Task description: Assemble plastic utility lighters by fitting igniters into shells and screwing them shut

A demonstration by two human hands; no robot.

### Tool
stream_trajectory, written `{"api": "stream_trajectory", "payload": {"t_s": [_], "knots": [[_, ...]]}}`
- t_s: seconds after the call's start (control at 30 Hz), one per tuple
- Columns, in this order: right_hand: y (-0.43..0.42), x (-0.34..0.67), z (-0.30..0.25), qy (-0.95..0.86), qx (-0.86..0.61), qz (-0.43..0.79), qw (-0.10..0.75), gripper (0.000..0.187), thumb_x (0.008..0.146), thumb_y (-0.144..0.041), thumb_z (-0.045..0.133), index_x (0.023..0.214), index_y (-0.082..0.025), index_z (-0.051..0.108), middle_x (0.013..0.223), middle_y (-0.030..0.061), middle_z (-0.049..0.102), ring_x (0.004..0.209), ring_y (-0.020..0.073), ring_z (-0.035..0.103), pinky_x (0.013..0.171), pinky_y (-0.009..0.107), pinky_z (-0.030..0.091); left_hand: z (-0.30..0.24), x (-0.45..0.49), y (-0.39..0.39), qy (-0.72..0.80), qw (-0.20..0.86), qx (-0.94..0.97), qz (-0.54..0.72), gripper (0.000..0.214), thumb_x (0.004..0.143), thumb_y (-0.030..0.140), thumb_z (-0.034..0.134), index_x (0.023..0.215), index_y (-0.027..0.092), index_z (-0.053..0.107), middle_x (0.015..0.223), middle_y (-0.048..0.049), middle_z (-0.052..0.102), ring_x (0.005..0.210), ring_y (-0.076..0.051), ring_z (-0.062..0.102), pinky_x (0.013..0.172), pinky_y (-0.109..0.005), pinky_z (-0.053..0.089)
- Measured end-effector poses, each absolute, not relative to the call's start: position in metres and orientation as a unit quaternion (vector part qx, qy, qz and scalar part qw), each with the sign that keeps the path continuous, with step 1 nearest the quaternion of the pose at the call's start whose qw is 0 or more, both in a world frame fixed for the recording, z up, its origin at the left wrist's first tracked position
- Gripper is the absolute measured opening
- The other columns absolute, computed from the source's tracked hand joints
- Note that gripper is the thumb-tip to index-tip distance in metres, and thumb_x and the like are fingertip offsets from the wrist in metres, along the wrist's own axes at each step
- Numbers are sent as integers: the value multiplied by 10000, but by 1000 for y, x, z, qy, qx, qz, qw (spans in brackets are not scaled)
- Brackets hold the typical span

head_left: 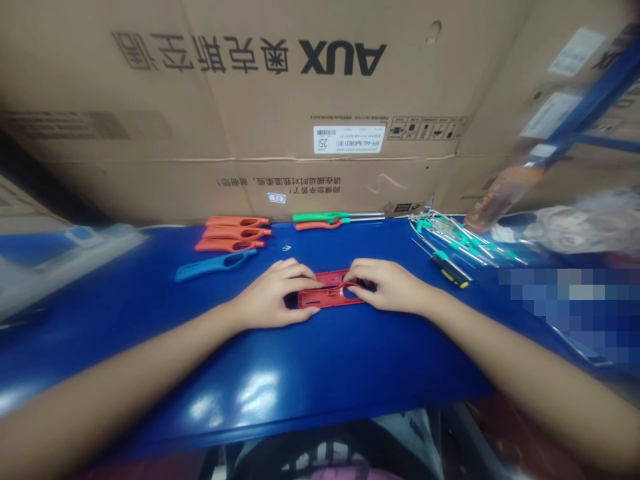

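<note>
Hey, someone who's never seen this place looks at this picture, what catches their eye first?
Probably the bright red plastic pieces at the center of the blue tabletop, held between the left hand and the right hand. Next, the big upside-down AUX lettering on the cardboard behind the table. Then the orange handles lying beyond the left hand, near the cardboard.

Hands (pixel 277 293) holding red plastic shells (pixel 327 297), blue tabletop (pixel 350 360), orange handles (pixel 227 234) left, screwdriver (pixel 450 271) right
</note>
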State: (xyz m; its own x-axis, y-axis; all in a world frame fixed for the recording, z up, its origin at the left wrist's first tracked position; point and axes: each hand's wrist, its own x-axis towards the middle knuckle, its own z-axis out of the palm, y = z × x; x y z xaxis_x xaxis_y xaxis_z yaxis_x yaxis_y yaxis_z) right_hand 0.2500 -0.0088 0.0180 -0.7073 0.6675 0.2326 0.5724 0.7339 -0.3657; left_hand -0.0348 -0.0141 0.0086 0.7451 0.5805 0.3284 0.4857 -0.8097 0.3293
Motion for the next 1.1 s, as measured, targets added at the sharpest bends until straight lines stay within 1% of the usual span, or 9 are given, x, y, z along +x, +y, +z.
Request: {"api": "stream_trajectory", "payload": {"t_s": [0.17,0.3,0.57,0.73,0.8,0.9,0.97,1.07,1.1], "knots": [[-11,250,21,-912,-347,141,168,165,936,-216,595,1073,-209,687,1029,49,688,847,167,644,734,282,477,11,-35,-16,271,110,932,214,427,888,388,686,1292,253,659,1192,-83,690,1060,-243,597,969,-402,430],[-13,252,26,-912,-346,150,164,171,913,-238,637,1081,-222,663,1084,47,684,877,171,639,736,282,475,11,-36,-16,248,114,937,217,383,899,368,677,1269,269,681,1219,-76,703,1104,-242,620,998,-403,430],[-14,251,26,-913,-343,152,161,84,906,-187,626,984,-217,617,1000,27,675,797,151,599,672,259,435,9,-35,-14,225,121,940,226,348,896,338,687,1240,289,708,1236,-59,730,1151,-238,652,1046,-414,439],[-8,258,31,-920,-318,157,168,141,941,-311,626,1046,-219,646,1050,45,686,854,164,627,713,270,467,7,-36,-12,219,110,942,231,346,886,335,695,1227,279,714,1207,-58,747,1141,-238,676,1053,-415,459],[1,273,39,-920,-325,133,173,224,959,-394,599,1094,-228,662,1105,55,690,912,179,644,774,290,483,6,-37,-11,219,97,942,236,370,883,348,698,1243,265,703,1215,-62,747,1153,-242,677,1080,-427,452],[22,313,51,-845,-491,-14,212,240,978,-360,512,1061,-205,674,1104,88,709,996,237,649,826,339,471,5,-37,-14,224,69,941,242,439,875,379,703,1292,244,673,1260,-75,727,1179,-253,671,1111,-453,443],[35,342,56,-761,-628,-74,148,212,942,-313,510,972,-196,683,1092,110,716,1018,281,655,767,348,460,6,-35,-18,232,57,941,241,458,877,388,698,1308,238,662,1290,-78,712,1190,-257,668,1102,-459,459],[49,377,54,-671,-741,-18,8,217,885,-367,580,972,-190,670,1055,127,726,971,300,667,691,334,443,6,-30,-24,248,46,939,235,432,905,384,671,1309,231,661,1315,-78,698,1208,-259,660,1067,-450,498],[51,384,52,-668,-744,1,-10,223,863,-379,614,961,-186,668,1013,124,732,920,288,674,666,324,438,5,-29,-26,250,45,939,233,416,917,380,660,1305,230,664,1318,-77,696,1213,-257,658,1059,-443,508]]}}
